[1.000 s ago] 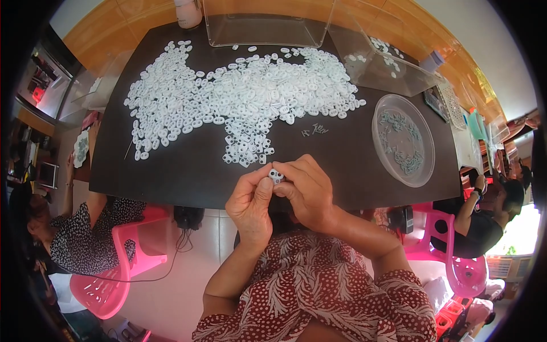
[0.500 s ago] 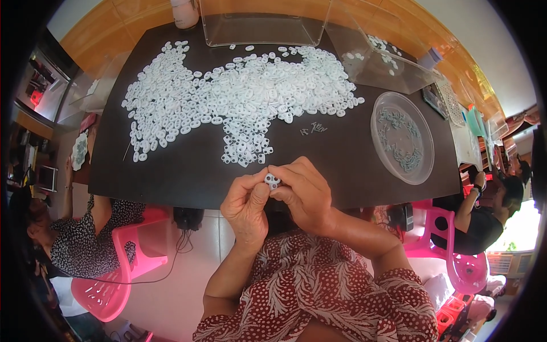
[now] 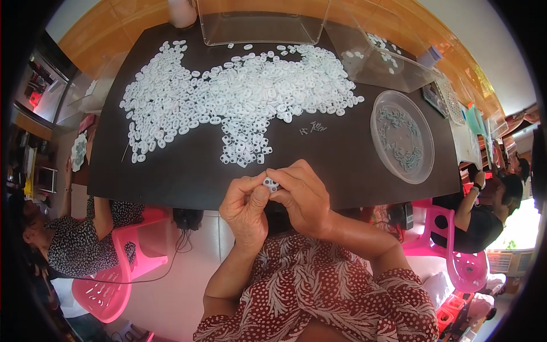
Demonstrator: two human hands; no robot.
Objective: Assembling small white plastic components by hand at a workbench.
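Between the fingertips of my left hand (image 3: 245,208) and my right hand (image 3: 302,196) is a small white plastic piece with dark round holes (image 3: 271,183). Both hands pinch it just above the table's near edge. Beyond them, a patch of small white pieces with holes (image 3: 246,145) lies on the dark table, joined to a broad heap of white oval pieces (image 3: 256,85). To the right of that patch are several small grey pins (image 3: 313,128). A round clear tray (image 3: 423,165) at the right holds more grey-green pins (image 3: 405,155).
A clear bin (image 3: 262,43) stands at the far edge, with another clear container (image 3: 393,80) holding some white pieces to its right. A bottle (image 3: 182,14) is at the back left. People sit on pink chairs (image 3: 137,256) at both sides.
My fingers have shifted very slightly around the white piece, which appears turned a little. The person at the left has moved slightly. The piles and the tray look the same.
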